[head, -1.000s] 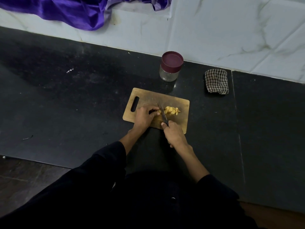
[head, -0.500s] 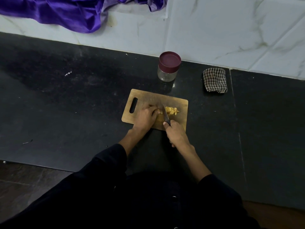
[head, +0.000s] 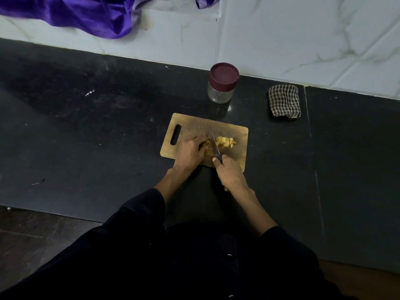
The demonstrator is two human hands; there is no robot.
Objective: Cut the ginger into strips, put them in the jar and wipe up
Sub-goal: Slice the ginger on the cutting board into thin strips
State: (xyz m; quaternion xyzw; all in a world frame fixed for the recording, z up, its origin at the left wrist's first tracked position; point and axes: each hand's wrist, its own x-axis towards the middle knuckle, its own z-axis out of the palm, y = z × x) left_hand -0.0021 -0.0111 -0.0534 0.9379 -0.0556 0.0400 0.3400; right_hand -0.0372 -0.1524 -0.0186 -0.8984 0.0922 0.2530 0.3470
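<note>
Dark counter (head: 108,135) filled mid-frame; wooden cutting board (head: 194,126) sat at centre, the lidded jar (head: 223,85) just above it and a checked cloth (head: 284,100) to the upper right, both untouched. Cutting step looked to be in hand: left hand (head: 190,151) curled down over the uncut ginger (head: 206,145) at board centre, right hand (head: 230,173) clamped on the knife (head: 215,146), blade set between that piece and the pale cut pieces (head: 226,141) just right of it. Next move probably called for the left fingertips edging back from the blade, since little ginger showed ahead of them, with the jar lid yet to come off

Wooden board (head: 229,128) — glossy black counter (head: 108,135)
</note>
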